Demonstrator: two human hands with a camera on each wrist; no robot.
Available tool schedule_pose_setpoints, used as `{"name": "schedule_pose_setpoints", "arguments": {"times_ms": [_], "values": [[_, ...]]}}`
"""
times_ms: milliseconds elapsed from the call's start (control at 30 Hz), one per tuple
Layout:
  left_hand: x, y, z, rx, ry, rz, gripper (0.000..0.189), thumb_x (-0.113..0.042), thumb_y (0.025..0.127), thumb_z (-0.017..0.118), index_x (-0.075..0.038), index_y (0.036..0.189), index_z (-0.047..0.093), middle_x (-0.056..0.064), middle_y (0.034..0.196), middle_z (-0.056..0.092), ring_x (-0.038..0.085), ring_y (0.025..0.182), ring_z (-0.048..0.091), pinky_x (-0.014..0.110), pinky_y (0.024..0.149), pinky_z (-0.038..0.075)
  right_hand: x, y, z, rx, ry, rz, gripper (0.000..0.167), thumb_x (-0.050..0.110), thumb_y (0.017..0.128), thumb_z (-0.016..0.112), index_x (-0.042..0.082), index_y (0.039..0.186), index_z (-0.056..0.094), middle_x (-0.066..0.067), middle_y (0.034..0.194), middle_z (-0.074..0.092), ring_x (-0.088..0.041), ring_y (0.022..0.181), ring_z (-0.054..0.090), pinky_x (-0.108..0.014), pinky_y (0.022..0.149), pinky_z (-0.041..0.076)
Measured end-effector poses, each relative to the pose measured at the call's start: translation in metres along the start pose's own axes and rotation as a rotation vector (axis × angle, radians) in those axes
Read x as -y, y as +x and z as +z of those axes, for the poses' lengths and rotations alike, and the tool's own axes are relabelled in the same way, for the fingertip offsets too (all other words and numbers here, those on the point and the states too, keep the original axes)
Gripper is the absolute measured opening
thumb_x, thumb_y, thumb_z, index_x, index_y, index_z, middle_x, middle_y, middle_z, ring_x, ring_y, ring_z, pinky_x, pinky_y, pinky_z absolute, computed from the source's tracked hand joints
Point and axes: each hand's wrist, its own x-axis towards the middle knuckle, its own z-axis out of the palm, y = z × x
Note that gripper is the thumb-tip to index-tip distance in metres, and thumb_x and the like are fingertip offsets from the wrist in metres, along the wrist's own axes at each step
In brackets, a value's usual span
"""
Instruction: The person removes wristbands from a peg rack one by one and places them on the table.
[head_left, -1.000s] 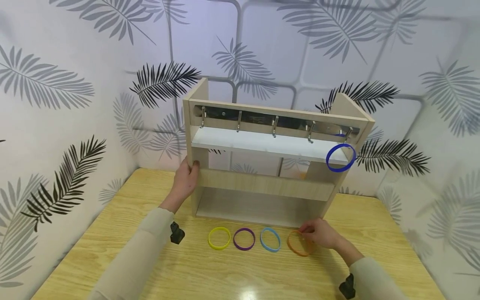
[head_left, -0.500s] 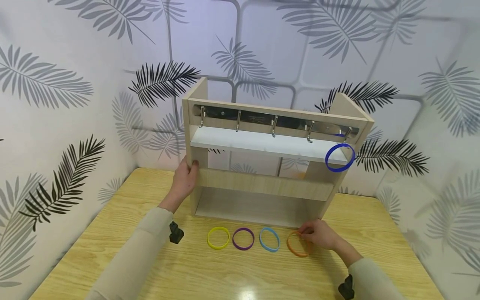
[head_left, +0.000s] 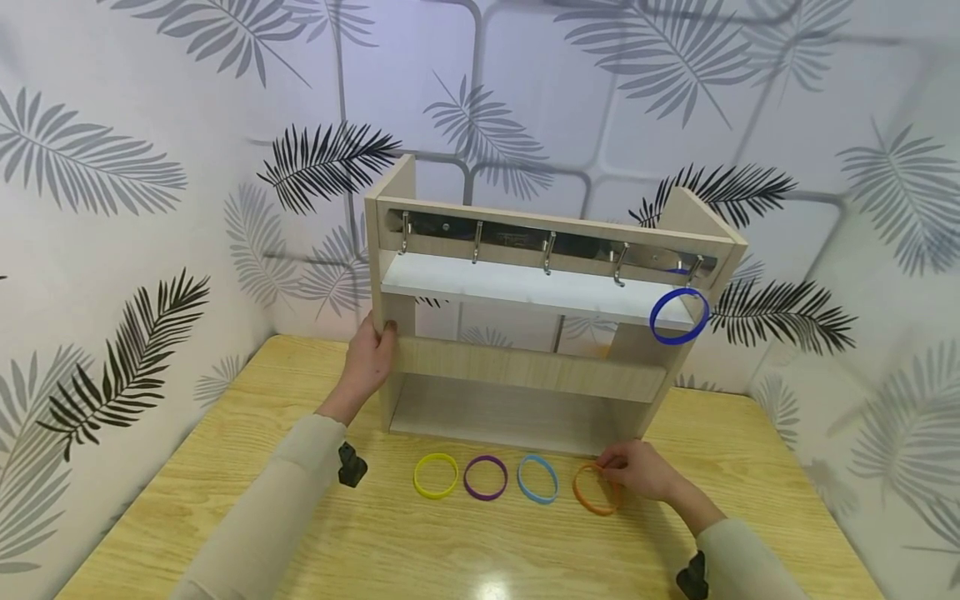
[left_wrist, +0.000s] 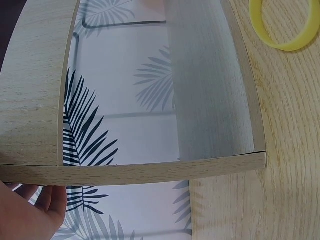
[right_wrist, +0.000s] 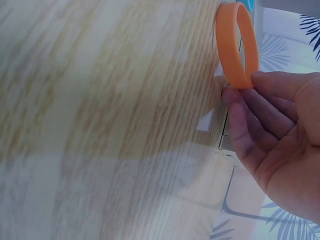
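Note:
A small wooden shelf [head_left: 525, 369] with a row of metal hooks [head_left: 550, 246] stands on the table. My left hand [head_left: 367, 360] grips its left side panel, the thumb on the front edge; in the left wrist view the fingers lie along the panel's outer side. Near the shelf's lower right corner, my right hand [head_left: 641, 469] pinches an orange silicone wristband [right_wrist: 228, 45] between thumb and fingertips, close over the tabletop. From the rightmost hook hangs a dark blue wristband [head_left: 678, 339]. Left of the orange one lie a light blue wristband [head_left: 538, 500], a purple wristband [head_left: 486, 497] and a yellow wristband [head_left: 435, 497].
The wood-grain table [head_left: 420, 554] stretches in front of the shelf and to both sides. Behind it and at the sides rise walls [head_left: 540, 92] with a leaf pattern. The shelf has a white upper board [head_left: 480, 277] under the hooks and an open lower compartment [head_left: 495, 408].
Almost nothing differs. The view shifts very slightly; both hands keep their places, and the right hand stays on the orange wristband.

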Motion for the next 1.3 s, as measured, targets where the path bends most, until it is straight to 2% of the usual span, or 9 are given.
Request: {"name": "schedule_pose_setpoints", "arguments": {"times_ms": [400, 567, 633, 733, 800, 933, 1300], "values": [[-0.002, -0.001, 0.0, 0.012, -0.007, -0.017, 0.048, -0.023, 0.101, 0.034, 0.003, 0.142, 0.03, 0.029, 0.132, 0.046, 0.041, 0.12, 0.046, 0.056, 0.093, 0.039, 0.0, -0.003, -0.001, -0.016, -0.006, -0.017, 0.011, 0.006, 0.087, 0.065, 0.001, 0.095, 0.069, -0.004, 0.086, 0.068, -0.017, 0.077, 0.064, -0.027, 0.063, 0.05], [-0.003, -0.001, 0.0, 0.004, -0.013, -0.006, 0.047, -0.023, 0.101, 0.035, 0.005, 0.14, 0.032, 0.029, 0.13, 0.047, 0.041, 0.117, 0.047, 0.056, 0.092, 0.04, -0.003, -0.006, -0.004, -0.031, 0.007, -0.099, 0.011, 0.008, 0.088, 0.064, 0.0, 0.093, 0.068, -0.003, 0.083, 0.068, -0.014, 0.075, 0.064, -0.028, 0.06, 0.051], [-0.003, -0.001, -0.001, 0.004, -0.01, -0.002, 0.048, -0.023, 0.101, 0.035, 0.005, 0.14, 0.032, 0.029, 0.129, 0.047, 0.041, 0.116, 0.048, 0.056, 0.092, 0.04, -0.003, -0.007, -0.005, -0.035, 0.011, -0.109, 0.01, 0.008, 0.088, 0.064, 0.001, 0.092, 0.069, -0.002, 0.083, 0.068, -0.013, 0.075, 0.063, -0.027, 0.059, 0.051], [-0.002, -0.001, -0.001, 0.006, -0.005, -0.001, 0.048, -0.023, 0.101, 0.034, 0.006, 0.139, 0.032, 0.029, 0.128, 0.047, 0.041, 0.114, 0.049, 0.056, 0.09, 0.041, 0.0, -0.008, -0.006, -0.034, -0.003, -0.083, 0.009, 0.008, 0.088, 0.064, 0.001, 0.092, 0.068, -0.003, 0.084, 0.068, -0.015, 0.076, 0.063, -0.027, 0.06, 0.051], [-0.002, -0.001, -0.001, 0.006, -0.004, -0.003, 0.047, -0.023, 0.101, 0.035, 0.006, 0.139, 0.033, 0.029, 0.127, 0.048, 0.041, 0.113, 0.049, 0.056, 0.09, 0.041, 0.003, -0.009, -0.007, -0.026, 0.004, -0.037, 0.009, 0.006, 0.087, 0.064, 0.001, 0.094, 0.068, -0.004, 0.085, 0.068, -0.016, 0.076, 0.064, -0.027, 0.06, 0.051], [-0.002, -0.001, -0.001, 0.008, -0.002, 0.0, 0.047, -0.022, 0.101, 0.035, 0.007, 0.138, 0.033, 0.029, 0.128, 0.048, 0.041, 0.113, 0.049, 0.056, 0.09, 0.041, 0.007, -0.011, -0.008, -0.017, 0.011, -0.011, 0.01, 0.005, 0.088, 0.063, 0.0, 0.096, 0.067, -0.007, 0.086, 0.067, -0.016, 0.073, 0.063, -0.025, 0.058, 0.05], [-0.002, -0.001, 0.0, -0.001, -0.009, 0.01, 0.046, -0.02, 0.101, 0.036, 0.008, 0.138, 0.034, 0.03, 0.125, 0.049, 0.041, 0.111, 0.05, 0.056, 0.09, 0.041, 0.015, -0.017, -0.018, -0.048, -0.064, -0.07, 0.011, 0.009, 0.088, 0.065, 0.002, 0.095, 0.068, -0.002, 0.087, 0.068, -0.015, 0.078, 0.064, -0.026, 0.063, 0.051]]}}
